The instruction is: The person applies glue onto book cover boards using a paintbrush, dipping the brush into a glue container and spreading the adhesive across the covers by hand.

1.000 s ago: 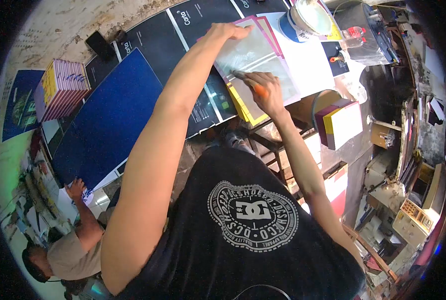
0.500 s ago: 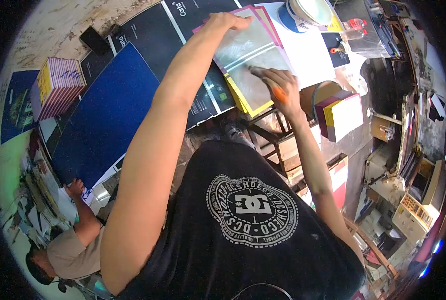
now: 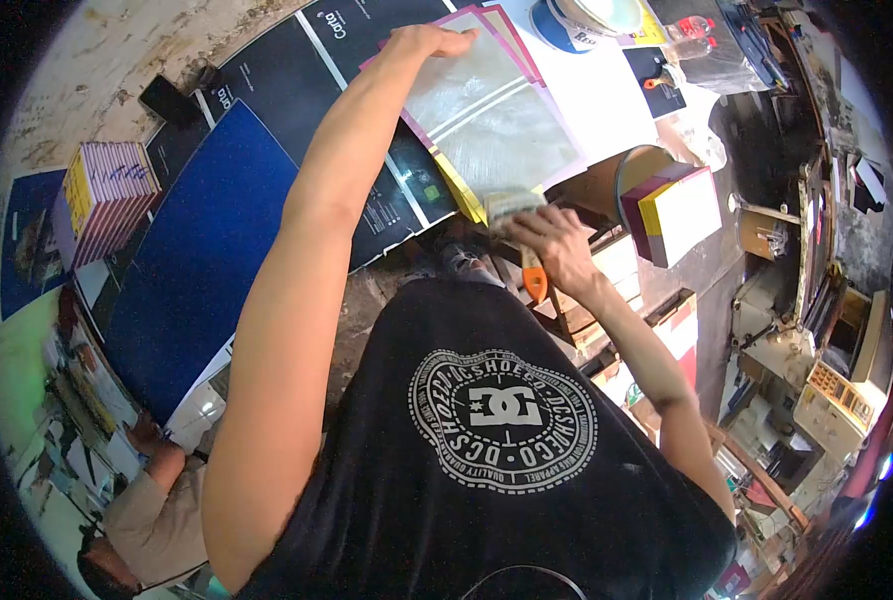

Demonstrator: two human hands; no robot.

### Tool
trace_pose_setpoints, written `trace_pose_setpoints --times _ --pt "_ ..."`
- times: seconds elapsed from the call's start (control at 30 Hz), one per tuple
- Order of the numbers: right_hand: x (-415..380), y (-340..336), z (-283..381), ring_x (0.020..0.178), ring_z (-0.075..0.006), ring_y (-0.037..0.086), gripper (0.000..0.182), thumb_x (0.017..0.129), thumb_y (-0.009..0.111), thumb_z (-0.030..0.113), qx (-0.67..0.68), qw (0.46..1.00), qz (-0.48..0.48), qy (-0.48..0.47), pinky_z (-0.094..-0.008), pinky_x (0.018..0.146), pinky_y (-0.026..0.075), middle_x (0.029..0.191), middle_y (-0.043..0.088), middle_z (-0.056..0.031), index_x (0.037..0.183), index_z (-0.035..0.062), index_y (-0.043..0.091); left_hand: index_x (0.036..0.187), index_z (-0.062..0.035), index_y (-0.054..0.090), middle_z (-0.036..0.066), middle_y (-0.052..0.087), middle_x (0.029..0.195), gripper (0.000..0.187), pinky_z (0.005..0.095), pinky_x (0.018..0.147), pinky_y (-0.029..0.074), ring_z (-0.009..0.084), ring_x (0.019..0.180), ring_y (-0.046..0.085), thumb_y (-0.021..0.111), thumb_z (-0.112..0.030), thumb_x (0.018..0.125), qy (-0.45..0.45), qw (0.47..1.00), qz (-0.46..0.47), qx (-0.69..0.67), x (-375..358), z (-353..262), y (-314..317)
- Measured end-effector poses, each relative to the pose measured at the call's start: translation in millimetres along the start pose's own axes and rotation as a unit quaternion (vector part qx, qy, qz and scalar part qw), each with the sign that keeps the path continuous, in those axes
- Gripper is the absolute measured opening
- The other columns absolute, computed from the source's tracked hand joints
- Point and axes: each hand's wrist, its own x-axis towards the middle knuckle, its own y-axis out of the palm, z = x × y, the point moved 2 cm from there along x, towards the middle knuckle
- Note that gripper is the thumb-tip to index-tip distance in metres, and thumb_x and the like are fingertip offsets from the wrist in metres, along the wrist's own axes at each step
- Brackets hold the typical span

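Observation:
My right hand [image 3: 558,248] is closed round a paintbrush [image 3: 534,280] with an orange handle. Its broad pale bristles lie at the near edge of a cover sheet [image 3: 506,140], which looks greyish and wet, crossed by two white lines. Purple and yellow borders show around this sheet, and more sheets with the same borders lie fanned beneath it. At the far left corner of the sheet rests my left hand [image 3: 431,40], fingers stretched out and pressing down, holding nothing.
Dark "Carta" boards [image 3: 266,70] cover the table, with a blue board [image 3: 201,250] at left. Bundled books [image 3: 116,195] stand beyond it. A tub [image 3: 566,25], another brush [image 3: 656,82] and bottles [image 3: 691,40] sit at right, near a book stack [image 3: 676,212]. A co-worker [image 3: 151,500] is lower left.
My right hand has drawn the brush toward me, from the middle of the sheet to its near edge. My left hand stays on the far corner. The co-worker's arm has shifted down.

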Motion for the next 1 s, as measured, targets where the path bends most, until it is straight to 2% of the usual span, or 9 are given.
trace_pose_setpoints --times 0.1,0.2,0.4,0.47,0.53,0.73,0.87,0.93,1.0 --pt "-20.3 12.7 4.2 0.105 -0.0165 0.057 0.030 0.083 0.061 0.021 0.008 0.996 0.081 -0.035 -0.0343 0.081 0.042 0.110 0.065 0.0027 0.112 0.0187 0.067 0.150 -0.0132 0.030 0.015 0.026 0.156 0.082 0.0476 0.116 0.022 0.0340 0.144 0.025 0.023 -0.070 0.092 -0.004 1.000 0.001 0.004 -1.4 1.6 -2.4" --pt "-21.1 -5.0 -4.0 0.107 -0.0216 0.057 0.038 0.081 0.062 0.017 0.011 0.996 0.077 -0.051 -0.0366 0.086 0.041 0.114 0.065 0.0008 0.118 0.0190 0.066 0.150 -0.0132 0.030 0.015 0.027 0.156 0.082 0.0477 0.116 0.022 0.0341 0.144 0.025 0.024 -0.070 0.092 -0.004 1.000 0.004 0.008 -1.9 2.1 -1.1" --pt "58.5 -10.7 -76.1 0.107 -0.0210 0.058 0.046 0.079 0.060 0.023 -0.004 0.993 -0.106 0.044 -0.0381 0.087 0.045 0.123 0.064 0.0027 0.124 0.0244 0.064 0.150 -0.0134 0.031 0.015 0.027 0.156 0.081 0.0478 0.116 0.023 0.0341 0.143 0.026 0.024 -0.069 0.092 -0.007 1.000 0.009 0.019 -1.0 -5.3 -0.4" --pt "72.7 12.7 -94.2 0.113 -0.0263 0.057 0.036 0.086 0.059 0.021 0.075 0.995 -0.036 0.051 -0.0407 0.093 0.042 0.126 0.064 -0.0025 0.121 0.0186 0.066 0.150 -0.0134 0.031 0.015 0.028 0.155 0.081 0.0479 0.116 0.023 0.0342 0.143 0.026 0.025 -0.069 0.092 -0.008 1.000 0.009 0.021 -2.2 -7.1 -1.2" --pt "61.1 29.9 -79.0 0.111 -0.0266 0.058 0.036 0.085 0.060 0.018 0.048 0.999 0.005 -0.019 -0.0404 0.093 0.042 0.126 0.064 -0.0014 0.120 0.0183 0.066 0.150 -0.0135 0.031 0.015 0.028 0.155 0.081 0.0479 0.116 0.023 0.0342 0.143 0.026 0.025 -0.069 0.092 -0.011 1.000 0.012 0.026 -4.4 -7.3 0.0" --pt "-19.2 -6.7 -39.5 0.100 -0.0160 0.060 0.030 0.085 0.058 0.020 0.056 0.979 0.146 -0.128 -0.0324 0.084 0.042 0.109 0.067 0.0039 0.113 0.0216 0.068 0.150 -0.0136 0.032 0.014 0.029 0.155 0.080 0.0480 0.115 0.024 0.0343 0.143 0.027 0.025 -0.069 0.092 -0.016 0.999 0.020 0.025 -6.6 -6.3 -0.2" --pt "27.5 -23.2 -90.7 0.097 -0.0212 0.063 0.029 0.087 0.061 0.027 0.027 0.995 -0.056 -0.083 -0.0366 0.075 0.047 0.115 0.067 -0.0005 0.113 0.0206 0.069 0.150 -0.0137 0.032 0.014 0.029 0.155 0.079 0.0481 0.115 0.024 0.0343 0.143 0.028 0.026 -0.068 0.092 -0.020 0.999 0.024 0.028 -5.3 -10.6 -2.6" --pt "71.0 -48.4 -101.0 0.102 -0.0229 0.062 0.030 0.087 0.059 0.025 0.071 0.996 -0.036 -0.042 -0.0375 0.081 0.046 0.118 0.066 -0.0014 0.115 0.0212 0.069 0.150 -0.0137 0.032 0.014 0.030 0.155 0.079 0.0482 0.115 0.024 0.0343 0.143 0.028 0.026 -0.068 0.092 -0.023 0.999 0.024 0.036 -3.5 -13.5 -2.2" --pt "90.2 -14.6 -140.4 0.109 -0.0224 0.059 0.030 0.087 0.058 0.027 0.030 0.998 -0.030 -0.051 -0.0375 0.087 0.043 0.121 0.064 -0.0009 0.116 0.0213 0.068 0.150 -0.0138 0.032 0.014 0.030 0.155 0.079 0.0482 0.115 0.025 0.0343 0.143 0.028 0.026 -0.068 0.092 -0.027 0.998 0.026 0.048 -1.7 -17.3 -0.9"
